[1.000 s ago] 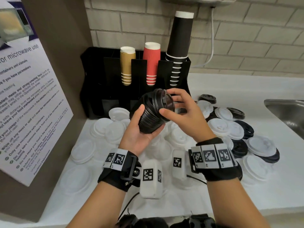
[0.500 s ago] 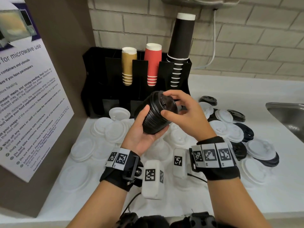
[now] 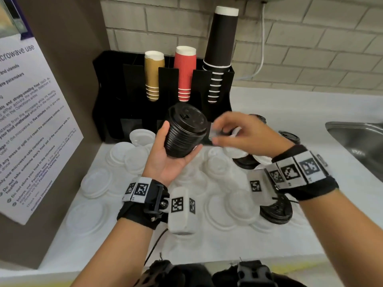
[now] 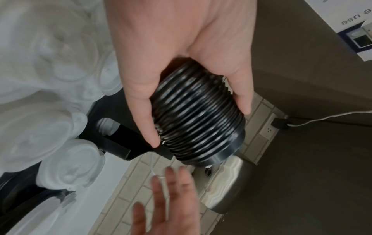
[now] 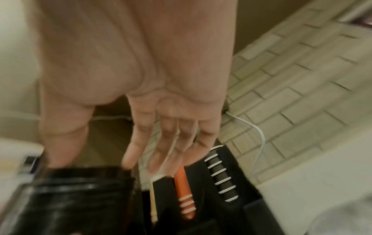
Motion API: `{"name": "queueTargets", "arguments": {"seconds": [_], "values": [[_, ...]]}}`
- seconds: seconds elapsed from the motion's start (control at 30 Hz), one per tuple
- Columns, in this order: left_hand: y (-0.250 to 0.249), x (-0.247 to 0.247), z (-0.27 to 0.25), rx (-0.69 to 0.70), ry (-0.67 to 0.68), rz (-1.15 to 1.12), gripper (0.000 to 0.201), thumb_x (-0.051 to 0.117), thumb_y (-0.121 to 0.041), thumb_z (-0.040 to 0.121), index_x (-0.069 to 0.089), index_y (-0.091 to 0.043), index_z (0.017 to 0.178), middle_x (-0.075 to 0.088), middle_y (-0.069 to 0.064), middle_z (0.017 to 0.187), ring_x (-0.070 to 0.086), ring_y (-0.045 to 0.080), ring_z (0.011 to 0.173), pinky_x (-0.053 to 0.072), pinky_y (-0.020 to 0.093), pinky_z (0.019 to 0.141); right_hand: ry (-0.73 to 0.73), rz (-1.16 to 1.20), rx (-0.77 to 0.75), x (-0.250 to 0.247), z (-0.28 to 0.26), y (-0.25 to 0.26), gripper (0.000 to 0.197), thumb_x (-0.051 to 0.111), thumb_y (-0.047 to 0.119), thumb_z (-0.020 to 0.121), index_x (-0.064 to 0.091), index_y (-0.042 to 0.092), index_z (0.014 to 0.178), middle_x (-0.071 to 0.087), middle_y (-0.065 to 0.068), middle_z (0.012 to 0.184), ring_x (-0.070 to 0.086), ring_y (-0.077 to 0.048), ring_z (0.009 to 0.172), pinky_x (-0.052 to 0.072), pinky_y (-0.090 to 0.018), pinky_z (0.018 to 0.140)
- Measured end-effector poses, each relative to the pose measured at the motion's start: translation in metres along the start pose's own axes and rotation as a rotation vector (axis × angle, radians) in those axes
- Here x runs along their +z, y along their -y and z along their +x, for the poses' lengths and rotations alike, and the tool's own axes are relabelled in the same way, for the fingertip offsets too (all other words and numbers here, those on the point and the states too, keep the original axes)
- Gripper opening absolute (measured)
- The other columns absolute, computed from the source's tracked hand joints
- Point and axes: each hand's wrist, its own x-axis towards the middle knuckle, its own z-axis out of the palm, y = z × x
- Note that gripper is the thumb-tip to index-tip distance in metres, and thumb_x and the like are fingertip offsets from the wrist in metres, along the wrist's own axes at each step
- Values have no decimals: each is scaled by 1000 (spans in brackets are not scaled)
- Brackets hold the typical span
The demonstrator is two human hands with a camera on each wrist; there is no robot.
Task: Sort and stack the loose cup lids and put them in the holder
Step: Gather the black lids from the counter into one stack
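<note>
A tall stack of black lids [image 3: 186, 125] lies tilted in my left hand [image 3: 180, 141], above the counter and in front of the black holder [image 3: 107, 90]. The left wrist view shows the thumb and fingers [image 4: 149, 120] curled round the ribbed stack [image 4: 201, 135]. My right hand [image 3: 219, 132] hovers just right of the stack's top, blurred; in the right wrist view its fingers [image 5: 132, 143] are straight, hold nothing and sit just off the stack [image 5: 70, 198]. Loose white lids [image 3: 134, 160] and black lids [image 3: 275, 212] lie scattered on the counter.
The holder's slots carry gold cups [image 3: 153, 75], red cups [image 3: 184, 73] and tall black cups [image 3: 219, 54]. A brown panel with a microwave notice [image 3: 31, 121] walls off the left. A steel sink [image 3: 360, 141] opens at the right. Brick wall and a white cable [image 3: 262, 44] stand behind.
My right hand has let go of the top of the black stack and swung right, fingers spread. My left hand has kept the stack and tipped it a little more upright.
</note>
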Motion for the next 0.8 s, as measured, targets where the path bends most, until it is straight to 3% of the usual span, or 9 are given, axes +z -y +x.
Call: {"name": "queueTargets", "arguments": {"seconds": [0.13,0.2,0.3,0.37,0.47,0.57,0.67,0.8], "values": [[-8,-3,2,19,-12,-28,67,62,-46,78,52,-13,136,58,16,135,56,33,125,55,43,90,660,-514,161,11,-20,-11,58,81,53,64,52,33,110,52,13,108,49,-12,99,44,-26,84],[-10,-5,2,28,-3,-13,69,61,-47,80,50,-14,139,56,16,138,54,32,127,52,42,95,815,-665,255,24,-31,-16,74,83,58,55,39,37,111,49,10,110,48,-15,98,45,-33,85],[-11,-7,2,28,10,-5,68,62,-47,80,50,-14,139,56,16,138,54,32,127,50,42,98,887,-812,219,43,-44,-25,83,85,52,54,33,34,117,50,4,107,54,-21,95,48,-42,86],[-11,-8,1,33,16,9,64,61,-47,81,54,-14,135,57,15,137,55,32,126,50,42,97,851,-792,210,46,-46,-27,80,83,46,59,32,33,119,47,2,106,56,-23,94,50,-43,83],[-13,-9,-1,44,11,27,57,62,-47,80,59,-14,127,60,14,134,58,30,123,54,40,91,641,-710,224,33,-37,-26,86,80,45,61,26,38,127,43,2,114,49,-18,95,49,-37,78],[-13,-8,-2,41,-1,13,59,63,-47,79,59,-14,127,61,15,132,59,31,121,55,41,89,448,-737,217,11,-31,-25,98,81,51,61,23,33,137,40,1,122,45,-19,101,46,-33,83],[-11,-8,-2,23,-5,21,64,62,-48,80,55,-13,133,58,16,136,56,32,125,52,41,96,594,-772,307,-3,-39,-27,89,83,52,59,34,31,130,45,4,118,51,-19,100,47,-32,78],[-6,-7,-4,1,-15,36,65,62,-49,79,56,-12,132,59,16,135,58,30,123,53,39,95,950,-915,412,1,-58,-34,94,88,41,57,28,33,129,40,3,117,53,-22,100,43,-32,67]]}}
